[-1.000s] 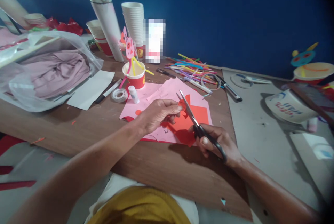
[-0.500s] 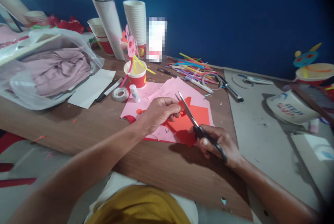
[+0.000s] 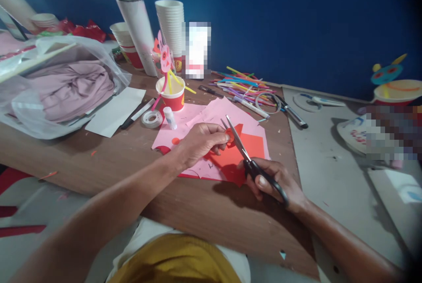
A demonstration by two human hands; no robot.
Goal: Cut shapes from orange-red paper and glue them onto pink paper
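Between thumb and fingers, my left hand (image 3: 206,140) pinches a small orange-red paper piece (image 3: 230,136). My right hand (image 3: 270,182) grips black-handled scissors (image 3: 250,164), their blades slightly apart beside that piece. Beneath both hands lie a larger orange-red paper sheet (image 3: 252,146) and pink paper (image 3: 216,111) with cut edges. A small orange paper circle (image 3: 176,141) rests on the pink paper left of my wrist. Behind it stands a glue stick (image 3: 169,118), and beside that is a roll of tape (image 3: 152,119). A red paper cup (image 3: 173,94) holds a pink paper rabbit face (image 3: 165,59) on coloured pipe cleaners.
Pipe cleaners (image 3: 245,83) and markers (image 3: 293,114) lie at the back right. A tall stack of cups (image 3: 169,23) stands near the wall by a blurred bright screen (image 3: 198,50). At left is a plastic bag (image 3: 66,89) with pink cloth; white card (image 3: 115,111) lies beside it.
The scissor blades have opened slightly at the small orange-red piece. My left hand keeps its pinch, and its forearm has shifted slightly left, covering one of the small orange circles.
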